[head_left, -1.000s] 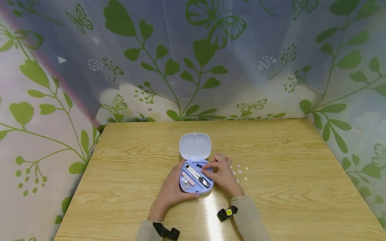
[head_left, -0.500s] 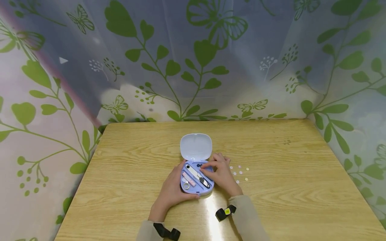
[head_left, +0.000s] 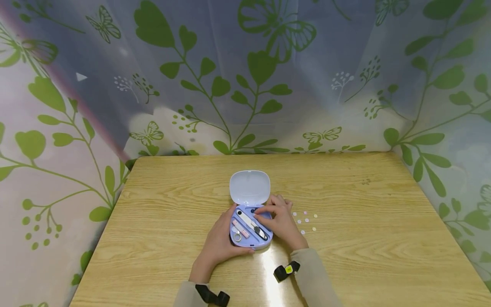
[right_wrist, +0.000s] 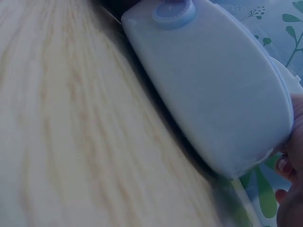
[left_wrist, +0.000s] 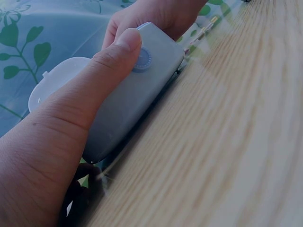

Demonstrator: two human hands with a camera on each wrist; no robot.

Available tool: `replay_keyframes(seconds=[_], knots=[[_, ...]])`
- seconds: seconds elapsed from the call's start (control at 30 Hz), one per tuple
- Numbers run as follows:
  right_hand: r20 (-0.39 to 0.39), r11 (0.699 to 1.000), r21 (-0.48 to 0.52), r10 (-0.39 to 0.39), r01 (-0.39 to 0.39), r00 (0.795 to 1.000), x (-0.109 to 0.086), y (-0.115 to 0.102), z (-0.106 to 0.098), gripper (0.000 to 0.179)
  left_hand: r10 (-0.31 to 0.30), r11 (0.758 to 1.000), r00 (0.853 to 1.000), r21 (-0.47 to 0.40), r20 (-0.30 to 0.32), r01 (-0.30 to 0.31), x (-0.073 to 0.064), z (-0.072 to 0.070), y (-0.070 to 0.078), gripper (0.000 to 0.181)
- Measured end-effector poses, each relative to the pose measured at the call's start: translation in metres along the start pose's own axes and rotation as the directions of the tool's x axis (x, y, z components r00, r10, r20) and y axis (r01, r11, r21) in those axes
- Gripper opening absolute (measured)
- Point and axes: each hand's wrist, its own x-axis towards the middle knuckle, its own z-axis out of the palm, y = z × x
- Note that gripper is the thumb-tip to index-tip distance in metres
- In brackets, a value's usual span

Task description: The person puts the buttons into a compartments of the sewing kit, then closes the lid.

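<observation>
A lilac-blue sewing kit box [head_left: 263,246] sits on the table with its pale lid [head_left: 250,187] raised at the back. My left hand [head_left: 216,241] grips its left side, the thumb along the front wall, as the left wrist view confirms on the box [left_wrist: 137,99]. Above the box's right part is my right hand [head_left: 281,219], thumb and index fingertips close together beside small dark round buttons [head_left: 252,211]. Whether a button is between them is too small to tell. White-and-black thread snips [head_left: 260,232] lie across the middle, with a pink-and-white strip [head_left: 241,229] and a ring [head_left: 237,236] at the left.
Several small pale buttons [head_left: 307,220] lie scattered on the wooden table [head_left: 356,238] right of the right hand. A leaf-patterned cloth [head_left: 184,115] hangs along the back and sides. In the right wrist view the box's front wall [right_wrist: 213,85] fills much of the picture.
My right thumb and index fingertips have shifted slightly left and closer over the dark buttons. The left hand and box stay about where they were.
</observation>
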Motion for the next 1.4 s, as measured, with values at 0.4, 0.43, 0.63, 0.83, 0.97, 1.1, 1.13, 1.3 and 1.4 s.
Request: replay_keyframes(seconds=[0.4,0.43,0.63,0.83,0.97,1.1,1.13,1.3,1.4], knots=[[-0.012,1.0,0.014,-0.022,0.022,1.0,0.0,-0.003,-0.001,0.011,-0.003,1.0,1.0,0.007,0.007,0.003,0.0,0.0,0.0,0.136],[-0.016,1.0,0.014,-0.023,0.023,1.0,0.0,-0.002,-0.001,0.011,-0.003,1.0,1.0,0.008,0.009,0.003,0.001,0.001,-0.001,0.136],[-0.029,0.999,0.013,-0.032,0.032,0.999,0.0,0.0,0.0,0.01,-0.011,1.0,1.0,0.01,0.012,0.011,0.001,0.001,-0.002,0.137],[-0.042,0.998,0.05,-0.035,0.037,0.999,0.0,-0.004,-0.006,0.011,0.011,1.0,1.0,0.015,-0.007,-0.011,0.001,0.001,-0.001,0.136],[-0.077,0.998,0.038,-0.043,0.046,0.996,0.0,-0.003,-0.012,0.013,0.015,1.0,1.0,0.011,-0.011,-0.015,0.001,0.001,-0.001,0.136],[-0.116,0.998,0.016,-0.052,0.054,0.992,0.0,0.001,-0.02,0.016,0.016,1.0,1.0,0.012,-0.012,-0.016,0.0,0.002,-0.002,0.136],[-0.124,0.998,0.019,-0.053,0.056,0.991,0.0,0.001,-0.023,0.017,0.015,1.0,1.0,0.012,-0.013,-0.015,0.0,0.001,-0.002,0.136],[-0.156,0.998,0.034,-0.043,0.048,0.987,-0.001,0.008,-0.035,0.018,0.022,1.0,0.999,0.012,-0.024,-0.021,0.0,0.002,-0.004,0.136],[-0.171,0.999,0.029,-0.027,0.033,0.985,-0.002,0.013,-0.041,0.018,0.018,1.0,0.999,0.013,-0.028,-0.018,0.0,0.001,-0.004,0.136]])
